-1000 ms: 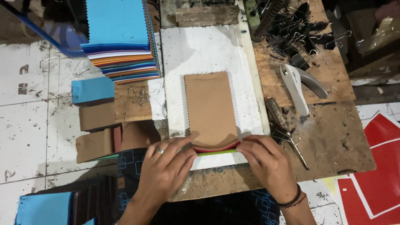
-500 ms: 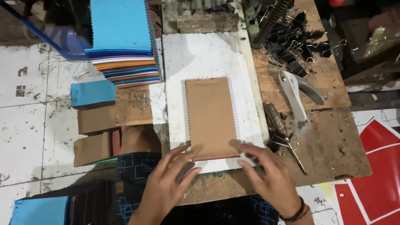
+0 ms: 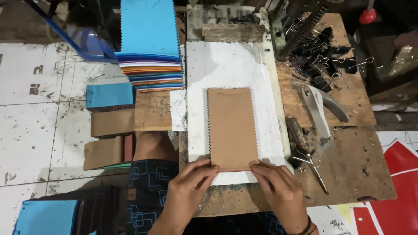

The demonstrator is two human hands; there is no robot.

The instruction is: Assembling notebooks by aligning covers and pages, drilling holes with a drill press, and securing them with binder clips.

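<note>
**Hands slide back to the stack's near edge**

Since a moment ago both hands have drawn back a little, fingertips now only on the near end of the brown swatch stack (image 3: 232, 128). The left hand (image 3: 190, 185) and right hand (image 3: 278, 187) lie flat and apart, pressing the bottom corners, gripping nothing. The stack lies on the white board (image 3: 217, 65) of the wooden desk (image 3: 348, 169), long axis running straight away from the person, short edge nearest them. To the left stands one tall fanned pile of coloured swatches (image 3: 150, 43), blue on top, and three smaller piles: one blue (image 3: 109, 96), two brown. A heap of black binder clips (image 3: 322, 61) and one white stapler (image 3: 320, 109) sit right.
</note>
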